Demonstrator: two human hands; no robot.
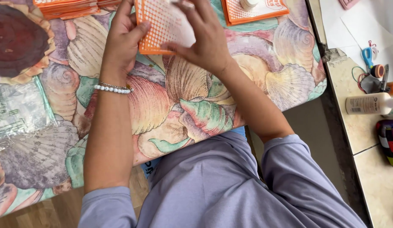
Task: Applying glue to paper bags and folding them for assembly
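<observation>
Orange-and-white card w/ a dotted grid pattern (162, 25) is sitting between both hands, just above the shell-print tablecloth (184, 105), near the far-middle of the table. Left hand (122, 38) is pinching the card's left edge, thumb pressing on the front face and fingers curling behind. Right hand (205, 40) is lying over the card's right part, fingers spread and bent across it, so it's covering that side; can't tell if the thumb is gripping underneath or only pressing down. A white bead bracelet (113, 88) is hanging on the left wrist.

A stack of similar orange cards (67, 8) is lying at the top left, well apart from the hands, and another orange card w/ a small white cap-like item on it (251, 10) is sitting just right of the right hand. Crinkled clear plastic (17, 114) is lying at the left edge. On the side counter a white bottle (369, 103) is lying on its side near blue-handled scissors (367, 55).

Risks, as a judgement: the card looks thin, so uneven pressure from the two hands could be creasing or bending it off-line. The right forearm is passing close to the neighbouring card, so a wide sweep could be knocking the white item off it.
</observation>
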